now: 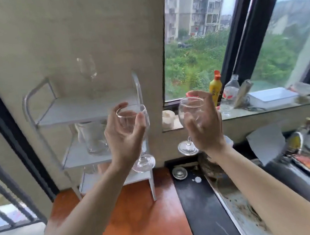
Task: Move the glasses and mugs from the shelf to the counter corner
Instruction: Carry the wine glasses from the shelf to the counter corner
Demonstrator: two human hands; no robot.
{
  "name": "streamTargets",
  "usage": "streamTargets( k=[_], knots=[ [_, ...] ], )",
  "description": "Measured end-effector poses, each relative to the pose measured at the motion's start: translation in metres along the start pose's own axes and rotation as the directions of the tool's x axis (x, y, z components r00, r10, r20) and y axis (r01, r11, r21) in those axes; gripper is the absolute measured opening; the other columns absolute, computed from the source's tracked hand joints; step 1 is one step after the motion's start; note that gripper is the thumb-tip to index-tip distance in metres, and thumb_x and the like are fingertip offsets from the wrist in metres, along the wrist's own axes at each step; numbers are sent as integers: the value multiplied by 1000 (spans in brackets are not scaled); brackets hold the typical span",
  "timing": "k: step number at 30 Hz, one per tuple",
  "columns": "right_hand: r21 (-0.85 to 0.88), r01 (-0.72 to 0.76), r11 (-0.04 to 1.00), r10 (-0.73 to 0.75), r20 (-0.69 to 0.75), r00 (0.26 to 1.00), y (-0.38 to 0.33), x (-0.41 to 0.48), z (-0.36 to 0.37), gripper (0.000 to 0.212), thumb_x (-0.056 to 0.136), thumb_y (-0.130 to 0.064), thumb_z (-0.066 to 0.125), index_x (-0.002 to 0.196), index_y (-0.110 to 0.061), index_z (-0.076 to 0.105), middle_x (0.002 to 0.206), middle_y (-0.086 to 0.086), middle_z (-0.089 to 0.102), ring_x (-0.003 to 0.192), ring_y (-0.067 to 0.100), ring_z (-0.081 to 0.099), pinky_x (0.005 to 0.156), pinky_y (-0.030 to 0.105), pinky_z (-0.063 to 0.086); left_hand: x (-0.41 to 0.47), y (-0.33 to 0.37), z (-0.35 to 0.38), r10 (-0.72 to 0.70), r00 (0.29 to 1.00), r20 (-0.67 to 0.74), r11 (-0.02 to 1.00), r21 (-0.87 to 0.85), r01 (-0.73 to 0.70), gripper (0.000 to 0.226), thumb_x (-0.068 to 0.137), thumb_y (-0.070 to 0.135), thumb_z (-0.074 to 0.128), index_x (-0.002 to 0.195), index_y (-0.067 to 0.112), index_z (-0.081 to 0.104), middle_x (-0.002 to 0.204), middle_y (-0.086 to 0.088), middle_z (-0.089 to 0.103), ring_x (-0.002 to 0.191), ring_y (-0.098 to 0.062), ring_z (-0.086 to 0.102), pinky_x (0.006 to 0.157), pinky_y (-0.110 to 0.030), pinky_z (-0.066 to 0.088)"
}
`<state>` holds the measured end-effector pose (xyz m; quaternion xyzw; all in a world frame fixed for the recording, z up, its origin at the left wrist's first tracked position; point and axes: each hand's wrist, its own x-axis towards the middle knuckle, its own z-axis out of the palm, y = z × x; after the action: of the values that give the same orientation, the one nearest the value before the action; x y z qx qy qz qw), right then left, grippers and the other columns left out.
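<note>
My left hand (124, 135) grips a clear wine glass (143, 161) by its bowl, held upright in the air in front of the white three-tier shelf (88, 108). My right hand (205, 124) holds a second clear wine glass (188, 146) the same way, above the dark counter (199, 206). A third wine glass (87, 69) stands on the top tier of the shelf. A glass mug (94, 139) sits on the middle tier, with something white behind it. Another clear vessel (90, 169) shows partly on the bottom tier.
The shelf stands on a brown wooden surface (139, 218) against the wall. A small glass dish (179, 173) lies in the counter's far corner. A metal sink (247, 209) with clutter fills the right. Bottles (216, 85) and a white box (271, 97) crowd the windowsill.
</note>
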<state>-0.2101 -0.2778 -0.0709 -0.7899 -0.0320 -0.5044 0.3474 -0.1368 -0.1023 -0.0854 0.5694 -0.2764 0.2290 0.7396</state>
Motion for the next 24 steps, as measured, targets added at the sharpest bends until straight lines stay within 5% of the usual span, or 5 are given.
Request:
streamTargets(
  k=[7, 11, 17, 20, 24],
  knots=[
    [-260, -116, 959, 52, -241, 969, 23, -29, -186, 42, 78, -41, 55, 115, -21, 55, 91, -17, 66, 70, 3, 66, 63, 14, 49, -66, 38, 145, -16, 969, 248, 987, -150, 54, 52, 82, 42, 69, 119, 9, 56, 88, 9, 65, 81, -4, 64, 70, -16, 50],
    [-327, -193, 925, 60, -376, 925, 27, -62, -312, 43, 77, -38, 54, 115, -18, 56, 98, -29, 64, 75, 5, 66, 64, 33, 55, -124, 86, 242, 35, 932, 361, 968, -245, 59, 42, 83, 43, 70, 115, 19, 57, 90, 8, 66, 81, 0, 64, 68, -15, 50],
    [-480, -284, 830, 22, -481, 877, 20, -137, -522, 40, 80, -43, 55, 116, -28, 52, 96, -23, 64, 84, -7, 63, 65, 14, 48, -258, 163, 395, 67, 843, 534, 944, -306, 119, 48, 82, 42, 70, 117, 13, 57, 90, 9, 69, 77, -4, 68, 65, -21, 53],
    [-515, -356, 780, 24, -544, 839, 14, -174, -618, 35, 81, -44, 56, 112, -28, 50, 103, -35, 61, 87, -1, 66, 67, 28, 55, -324, 201, 464, 72, 788, 611, 925, -336, 177, 49, 81, 44, 71, 118, 15, 57, 89, 15, 70, 73, -6, 69, 62, -22, 54],
    [-533, -423, 732, 14, -609, 793, 14, -216, -713, 38, 83, -37, 59, 115, -16, 53, 99, -8, 68, 86, 21, 72, 67, 51, 59, -390, 241, 535, 77, 715, 695, 888, -374, 268, 44, 82, 42, 70, 117, 21, 55, 88, 20, 68, 70, -1, 65, 61, -17, 51]
  ],
)
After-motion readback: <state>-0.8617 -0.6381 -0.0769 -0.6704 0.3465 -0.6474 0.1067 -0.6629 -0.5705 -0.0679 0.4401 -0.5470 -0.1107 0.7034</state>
